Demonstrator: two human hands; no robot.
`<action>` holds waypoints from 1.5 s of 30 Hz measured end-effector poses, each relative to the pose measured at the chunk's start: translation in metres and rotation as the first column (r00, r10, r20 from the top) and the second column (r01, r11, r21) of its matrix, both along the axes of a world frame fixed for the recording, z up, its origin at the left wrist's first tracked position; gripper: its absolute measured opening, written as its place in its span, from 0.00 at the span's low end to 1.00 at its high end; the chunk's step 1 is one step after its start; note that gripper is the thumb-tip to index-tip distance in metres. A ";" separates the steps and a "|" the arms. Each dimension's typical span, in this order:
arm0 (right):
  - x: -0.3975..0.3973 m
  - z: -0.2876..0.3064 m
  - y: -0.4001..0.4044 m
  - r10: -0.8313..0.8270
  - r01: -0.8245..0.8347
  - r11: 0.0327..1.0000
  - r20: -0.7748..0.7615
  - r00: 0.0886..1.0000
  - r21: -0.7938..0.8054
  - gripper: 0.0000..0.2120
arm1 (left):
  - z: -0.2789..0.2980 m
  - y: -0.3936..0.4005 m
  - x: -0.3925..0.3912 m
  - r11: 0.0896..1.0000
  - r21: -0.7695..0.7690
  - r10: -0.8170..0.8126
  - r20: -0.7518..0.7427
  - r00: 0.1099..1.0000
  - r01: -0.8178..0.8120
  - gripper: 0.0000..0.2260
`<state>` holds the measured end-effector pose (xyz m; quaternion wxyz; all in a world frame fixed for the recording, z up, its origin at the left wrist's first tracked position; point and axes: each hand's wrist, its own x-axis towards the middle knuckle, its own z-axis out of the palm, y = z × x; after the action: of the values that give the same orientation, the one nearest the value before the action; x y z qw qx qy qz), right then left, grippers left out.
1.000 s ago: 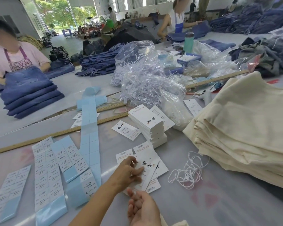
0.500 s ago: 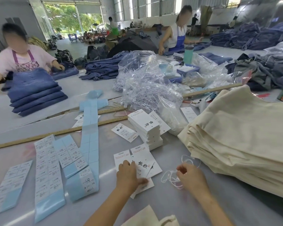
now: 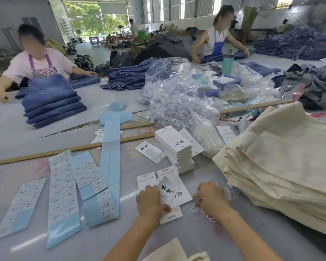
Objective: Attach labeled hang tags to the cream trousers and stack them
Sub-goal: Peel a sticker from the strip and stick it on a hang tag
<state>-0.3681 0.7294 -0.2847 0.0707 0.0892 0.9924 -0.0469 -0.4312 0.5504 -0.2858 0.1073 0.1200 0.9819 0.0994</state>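
Right hand is now reaching across to the loose white cords lying near the table's front edge, fingers curled over them; a second ago it was hanging idle below the left hand, so the worker is moving from sorting tags to stringing one. Whether a cord is actually pinched, I cannot tell. Left hand is pressing flat on the fanned hang tags, thumb clamped on the lowest card, holding the same spot as before.

Cream trousers are lying folded in a tall pile at the table's right edge, none tagged as far as visible; a cream scrap is showing at the front edge.

Writing: tags are carrying two large black brush characters, not legible to me. Blue sticker strips at the left are ending in "1103#". The tag stack is standing mid-table.
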 end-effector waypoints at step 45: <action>-0.026 -0.007 0.035 -0.550 0.549 0.835 -0.080 0.831 -0.037 0.12 | 0.024 -0.106 0.028 0.257 0.841 0.255 0.415 0.873 -0.475 0.07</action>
<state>-0.3941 0.7643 -0.2916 0.0115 0.3678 0.9268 -0.0751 -0.4029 0.4445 -0.2622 0.0897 -0.0827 0.7339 0.6682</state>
